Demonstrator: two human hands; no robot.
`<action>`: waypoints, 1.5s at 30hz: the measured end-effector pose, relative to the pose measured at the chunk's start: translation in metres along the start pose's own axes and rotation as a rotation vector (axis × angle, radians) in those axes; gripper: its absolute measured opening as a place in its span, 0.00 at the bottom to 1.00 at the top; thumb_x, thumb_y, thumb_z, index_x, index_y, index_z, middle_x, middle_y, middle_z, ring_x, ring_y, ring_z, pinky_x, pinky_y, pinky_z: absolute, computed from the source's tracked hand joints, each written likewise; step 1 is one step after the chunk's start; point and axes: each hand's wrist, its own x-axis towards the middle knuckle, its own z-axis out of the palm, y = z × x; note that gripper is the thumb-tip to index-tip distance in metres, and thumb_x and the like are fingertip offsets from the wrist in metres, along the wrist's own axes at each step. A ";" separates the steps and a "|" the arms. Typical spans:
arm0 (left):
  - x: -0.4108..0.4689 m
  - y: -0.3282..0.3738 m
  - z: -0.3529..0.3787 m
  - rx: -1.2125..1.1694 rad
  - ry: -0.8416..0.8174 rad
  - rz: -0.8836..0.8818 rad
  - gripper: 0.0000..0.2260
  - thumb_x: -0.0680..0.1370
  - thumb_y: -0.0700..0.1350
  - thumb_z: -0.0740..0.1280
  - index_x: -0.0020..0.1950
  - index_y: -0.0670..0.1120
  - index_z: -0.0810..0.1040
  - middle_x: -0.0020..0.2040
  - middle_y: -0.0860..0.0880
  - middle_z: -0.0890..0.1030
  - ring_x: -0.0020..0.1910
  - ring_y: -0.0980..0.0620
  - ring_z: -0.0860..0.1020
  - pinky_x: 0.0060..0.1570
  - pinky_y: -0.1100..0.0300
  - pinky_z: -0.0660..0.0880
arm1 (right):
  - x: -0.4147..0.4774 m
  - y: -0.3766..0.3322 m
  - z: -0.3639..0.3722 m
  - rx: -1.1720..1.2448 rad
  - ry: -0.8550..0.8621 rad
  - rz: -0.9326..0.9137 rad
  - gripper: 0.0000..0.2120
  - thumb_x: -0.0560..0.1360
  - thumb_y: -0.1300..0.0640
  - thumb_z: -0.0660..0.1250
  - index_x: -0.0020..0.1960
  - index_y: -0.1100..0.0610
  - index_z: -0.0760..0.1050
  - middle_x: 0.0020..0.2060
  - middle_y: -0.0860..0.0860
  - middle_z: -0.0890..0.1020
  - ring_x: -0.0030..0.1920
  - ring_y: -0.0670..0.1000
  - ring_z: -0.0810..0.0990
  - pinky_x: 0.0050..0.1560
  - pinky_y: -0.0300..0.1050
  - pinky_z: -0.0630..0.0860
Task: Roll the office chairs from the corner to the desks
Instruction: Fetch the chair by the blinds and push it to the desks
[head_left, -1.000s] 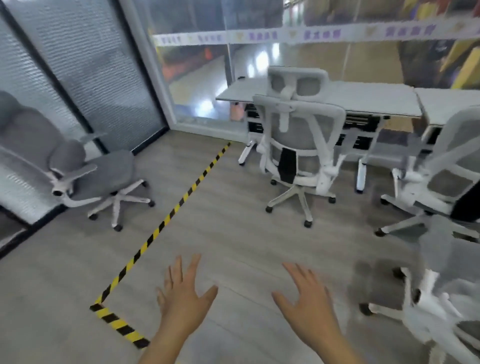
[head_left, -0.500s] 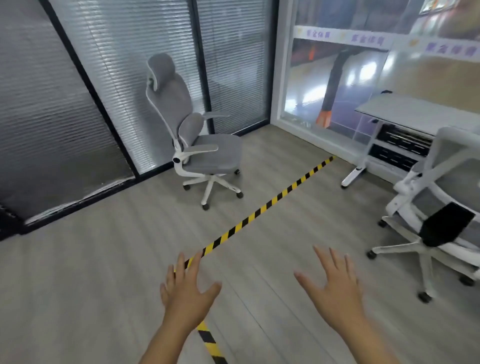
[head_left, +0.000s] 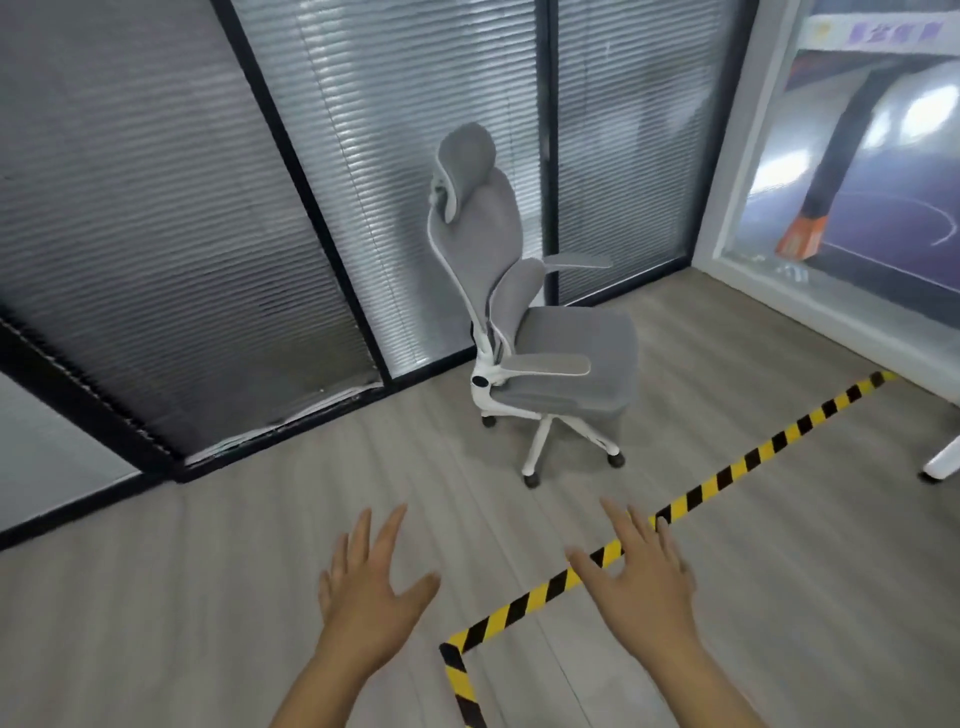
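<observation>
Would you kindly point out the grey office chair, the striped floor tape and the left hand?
grey office chair (head_left: 571, 340): head view, seat cushion.
striped floor tape (head_left: 748, 460): head view, long diagonal run.
left hand (head_left: 374, 592): head view, back of hand.

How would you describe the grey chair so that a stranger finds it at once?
Look at the glass wall with grey blinds. The office chair stands alone before it, beyond the yellow-black floor tape. It is grey with a white frame, a headrest and armrests.

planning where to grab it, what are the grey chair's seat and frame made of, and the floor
Office chair seat: matte grey fabric, padded-looking. Frame: white, smooth with slight sheen, probably plastic. Floor: pale grey wood-look planks, seams visible; likely laminate or vinyl.
</observation>
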 end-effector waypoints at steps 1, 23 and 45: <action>0.021 -0.004 -0.010 0.007 0.006 -0.023 0.36 0.75 0.65 0.63 0.76 0.68 0.45 0.80 0.56 0.40 0.79 0.47 0.42 0.76 0.44 0.45 | 0.027 -0.024 0.007 0.001 -0.014 -0.031 0.34 0.74 0.32 0.59 0.76 0.40 0.55 0.77 0.45 0.56 0.78 0.53 0.47 0.74 0.59 0.51; 0.647 -0.007 -0.211 -0.088 0.079 0.282 0.37 0.75 0.62 0.66 0.78 0.64 0.48 0.80 0.55 0.44 0.79 0.46 0.44 0.76 0.42 0.46 | 0.498 -0.390 0.100 -0.004 0.199 -0.180 0.32 0.74 0.39 0.66 0.75 0.45 0.62 0.74 0.46 0.64 0.75 0.53 0.59 0.73 0.57 0.59; 1.107 0.286 -0.202 0.209 -0.424 1.422 0.28 0.77 0.44 0.71 0.75 0.54 0.65 0.78 0.48 0.60 0.76 0.48 0.58 0.73 0.56 0.53 | 0.695 -0.458 0.198 -0.218 0.619 0.267 0.23 0.70 0.57 0.71 0.64 0.45 0.75 0.51 0.42 0.79 0.46 0.50 0.76 0.37 0.46 0.77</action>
